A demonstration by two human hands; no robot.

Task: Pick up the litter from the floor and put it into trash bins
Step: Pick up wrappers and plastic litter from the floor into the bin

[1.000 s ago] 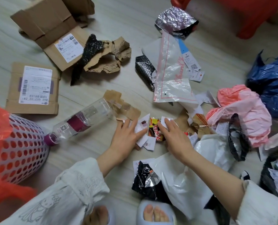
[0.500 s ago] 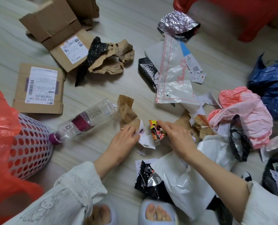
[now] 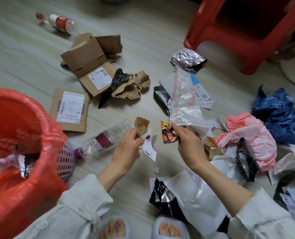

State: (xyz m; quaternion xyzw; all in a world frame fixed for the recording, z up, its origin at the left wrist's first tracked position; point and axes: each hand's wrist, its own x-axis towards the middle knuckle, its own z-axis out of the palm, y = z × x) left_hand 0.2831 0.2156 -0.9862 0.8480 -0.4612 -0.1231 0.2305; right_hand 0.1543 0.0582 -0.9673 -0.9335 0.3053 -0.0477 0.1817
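Observation:
My left hand point(image 3: 127, 149) is lifted off the floor, shut on a white paper tag point(image 3: 149, 144) and a brown paper scrap point(image 3: 141, 125). My right hand point(image 3: 189, 144) is raised beside it, shut on a red-and-black snack wrapper point(image 3: 167, 134). A trash bin lined with a red bag point(image 3: 21, 149) stands at the left, with a few wrappers inside. Litter lies all over the floor: a clear plastic bottle point(image 3: 107, 138), flattened cardboard boxes point(image 3: 70, 109), a clear zip bag point(image 3: 184, 100), a black foil wrapper point(image 3: 160, 197).
A red plastic stool point(image 3: 238, 40) stands at the back right. Pink point(image 3: 251, 135) and blue point(image 3: 277, 116) plastic bags are heaped on the right. A second bottle point(image 3: 60, 23) lies far back left. My slippered feet point(image 3: 143, 226) are at the bottom edge.
Both hands have risen from the floor with the paper tag, brown scrap and snack wrapper. My view has swung left, so the red-lined bin's opening shows.

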